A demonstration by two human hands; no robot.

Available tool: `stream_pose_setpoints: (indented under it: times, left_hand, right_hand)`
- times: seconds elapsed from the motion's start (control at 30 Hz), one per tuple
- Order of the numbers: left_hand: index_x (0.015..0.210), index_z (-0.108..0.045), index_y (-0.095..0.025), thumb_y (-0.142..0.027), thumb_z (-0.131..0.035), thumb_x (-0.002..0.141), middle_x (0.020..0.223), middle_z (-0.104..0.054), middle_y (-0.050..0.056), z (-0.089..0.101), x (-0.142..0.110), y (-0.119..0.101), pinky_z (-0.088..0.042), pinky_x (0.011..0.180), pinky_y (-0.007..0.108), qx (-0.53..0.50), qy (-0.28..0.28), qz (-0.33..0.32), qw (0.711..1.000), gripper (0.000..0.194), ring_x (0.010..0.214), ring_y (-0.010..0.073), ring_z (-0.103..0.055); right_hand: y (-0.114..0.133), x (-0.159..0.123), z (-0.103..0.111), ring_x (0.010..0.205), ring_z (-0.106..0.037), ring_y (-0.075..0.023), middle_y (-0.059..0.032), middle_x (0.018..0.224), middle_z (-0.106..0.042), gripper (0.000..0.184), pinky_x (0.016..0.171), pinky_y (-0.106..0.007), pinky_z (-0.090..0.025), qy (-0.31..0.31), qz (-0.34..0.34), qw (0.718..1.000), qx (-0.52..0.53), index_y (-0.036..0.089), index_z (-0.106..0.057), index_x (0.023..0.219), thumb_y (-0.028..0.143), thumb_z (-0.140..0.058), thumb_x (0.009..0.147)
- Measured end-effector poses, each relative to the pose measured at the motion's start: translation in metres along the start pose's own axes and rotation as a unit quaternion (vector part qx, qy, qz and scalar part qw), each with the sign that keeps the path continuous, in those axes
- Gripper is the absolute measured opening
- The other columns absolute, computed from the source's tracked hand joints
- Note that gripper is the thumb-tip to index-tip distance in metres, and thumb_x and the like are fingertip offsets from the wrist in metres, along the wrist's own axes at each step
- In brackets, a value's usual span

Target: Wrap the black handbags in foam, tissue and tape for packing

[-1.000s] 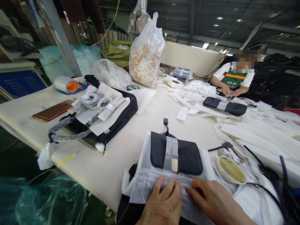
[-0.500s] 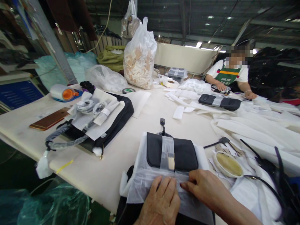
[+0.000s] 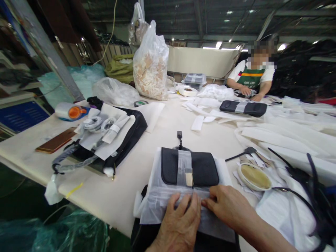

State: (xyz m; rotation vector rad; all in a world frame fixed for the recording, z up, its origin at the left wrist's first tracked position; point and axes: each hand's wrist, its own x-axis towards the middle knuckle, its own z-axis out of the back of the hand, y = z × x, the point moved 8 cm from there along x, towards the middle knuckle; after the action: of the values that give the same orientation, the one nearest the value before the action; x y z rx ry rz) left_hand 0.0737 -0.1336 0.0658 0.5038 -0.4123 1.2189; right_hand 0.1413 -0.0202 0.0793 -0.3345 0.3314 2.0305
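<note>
A black flap pouch [image 3: 203, 168] with a gold-coloured clasp [image 3: 189, 179] lies on white padding. A translucent strip [image 3: 184, 162] is wrapped around its middle. Below it, a translucent wrapping sheet [image 3: 153, 206] spreads over a larger black bag [image 3: 143, 234] at the table's near edge. My left hand [image 3: 181, 220] presses on the sheet with fingers stretched out. Just right of it, my right hand [image 3: 231, 206] is closed, thumb and forefinger pinching the sheet near the pouch's lower edge. A short black strap [image 3: 180, 140] with a tab sticks out beyond the pouch.
Left is another black bag [image 3: 139, 124] topped with wrapped straps, beside a phone [image 3: 55, 140]. At right are a dish of yellowish paste [image 3: 256, 176], black straps [image 3: 296, 175] and white sheets [image 3: 288, 134]. Farther back are a wrapped black case [image 3: 243, 107], a scrap-filled bag [image 3: 151, 66] and a co-worker [image 3: 252, 78].
The view has shifted slightly. My hands stay at the translucent sheet, the left fingers a little more bent and spread. The co-worker's hands have come closer together.
</note>
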Motion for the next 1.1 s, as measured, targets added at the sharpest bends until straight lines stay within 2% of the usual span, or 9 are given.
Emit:
stream_pose_setpoints:
  times: [0.3, 0.4, 0.67, 0.73, 0.8, 0.9, 0.97, 1.03, 1.1]
  left_hand:
    - [0.118, -0.058, -0.013, -0.032, -0.030, 0.092, 0.125, -0.055, 0.010, 0.000, -0.002, -0.002, -0.024, 0.096, 0.039, -0.002, -0.011, -0.001, 1.000, 0.043, 0.109, 0.0232, -0.043]
    - [0.119, -0.057, -0.013, -0.031, -0.031, 0.091, 0.126, -0.054, 0.010, 0.000, -0.001, -0.002, -0.024, 0.096, 0.039, 0.000, -0.010, -0.002, 1.000, 0.042, 0.110, 0.0233, -0.043]
    - [0.116, -0.059, -0.013, -0.028, -0.031, 0.091, 0.119, -0.059, 0.008, 0.002, 0.000, 0.000, -0.024, 0.096, 0.038, -0.014, -0.028, 0.005, 0.999, 0.040, 0.108, 0.0218, -0.044]
    - [0.115, -0.060, -0.013, -0.027, -0.029, 0.092, 0.117, -0.061, 0.006, 0.002, 0.000, 0.000, -0.024, 0.096, 0.037, -0.020, -0.039, 0.009, 0.999, 0.040, 0.107, 0.0209, -0.044]
    - [0.114, -0.060, -0.014, -0.026, -0.027, 0.094, 0.115, -0.062, 0.005, 0.002, 0.001, 0.000, -0.025, 0.096, 0.037, -0.019, -0.046, 0.011, 0.999, 0.041, 0.106, 0.0203, -0.045]
    - [0.107, -0.064, -0.016, -0.023, -0.025, 0.095, 0.109, -0.064, 0.004, 0.004, 0.002, 0.001, -0.026, 0.095, 0.036, -0.013, -0.077, 0.021, 0.997, 0.041, 0.103, 0.0185, -0.047]
    - [0.100, -0.066, -0.017, -0.022, -0.022, 0.096, 0.104, -0.066, 0.003, 0.007, 0.003, 0.002, -0.026, 0.095, 0.034, -0.015, -0.107, 0.028, 0.994, 0.045, 0.100, 0.0168, -0.048]
    - [0.098, -0.067, -0.016, -0.022, -0.021, 0.096, 0.102, -0.067, 0.002, 0.009, 0.005, 0.002, -0.026, 0.097, 0.033, -0.016, -0.125, 0.030, 0.992, 0.046, 0.099, 0.0155, -0.050]
    - [0.098, -0.067, -0.016, -0.022, -0.023, 0.096, 0.101, -0.068, 0.001, 0.010, 0.005, 0.002, -0.025, 0.099, 0.032, -0.014, -0.134, 0.027, 0.990, 0.044, 0.098, 0.0147, -0.050]
  right_hand:
    - [-0.026, -0.010, -0.003, 0.063, -0.059, -0.0176, -0.0016, 0.061, -0.064, 0.005, 0.059, -0.026, -0.035, 0.024, -0.029, 0.988, 0.151, 0.019, -0.056, 0.072, 0.022, -0.055, 0.076]
    - [-0.032, -0.010, -0.006, 0.061, -0.056, -0.0170, 0.0004, 0.061, -0.062, 0.015, 0.056, -0.026, -0.034, -0.014, -0.046, 0.985, 0.168, 0.020, -0.046, 0.082, 0.026, -0.058, 0.074]
    - [-0.067, -0.013, -0.007, 0.053, -0.052, -0.0155, 0.0041, 0.052, -0.052, 0.025, 0.048, -0.026, -0.034, -0.072, -0.039, 0.983, 0.162, 0.023, -0.040, 0.064, 0.035, -0.062, 0.069]
    - [-0.065, -0.024, -0.001, 0.049, -0.052, -0.0144, 0.0046, 0.051, -0.052, 0.019, 0.046, -0.025, -0.038, -0.155, 0.000, 0.977, 0.150, 0.024, -0.044, 0.067, 0.033, -0.058, 0.075]
    - [-0.044, -0.045, 0.011, 0.059, -0.059, -0.0154, 0.0002, 0.064, -0.062, 0.008, 0.054, -0.025, -0.045, -0.320, 0.094, 0.939, 0.087, 0.021, -0.053, 0.080, 0.029, -0.051, 0.083]
    - [0.010, -0.083, 0.002, 0.093, -0.062, -0.0184, -0.0077, 0.099, -0.069, 0.026, 0.091, -0.030, -0.042, -0.505, 0.269, 0.817, -0.063, 0.015, -0.059, 0.105, 0.024, -0.040, 0.089]
    - [0.033, -0.087, -0.017, 0.100, -0.060, -0.0202, -0.0080, 0.106, -0.069, 0.033, 0.109, -0.036, -0.024, -0.512, 0.326, 0.779, -0.154, 0.012, -0.062, 0.107, 0.029, -0.039, 0.090]
    - [0.037, -0.084, -0.027, 0.098, -0.061, -0.0209, -0.0068, 0.106, -0.069, 0.035, 0.114, -0.043, -0.009, -0.493, 0.336, 0.774, -0.212, 0.013, -0.065, 0.104, 0.034, -0.041, 0.090]
    - [0.029, -0.086, -0.027, 0.096, -0.062, -0.0211, -0.0049, 0.107, -0.069, 0.033, 0.114, -0.049, -0.005, -0.497, 0.332, 0.764, -0.241, 0.015, -0.066, 0.103, 0.033, -0.041, 0.089]
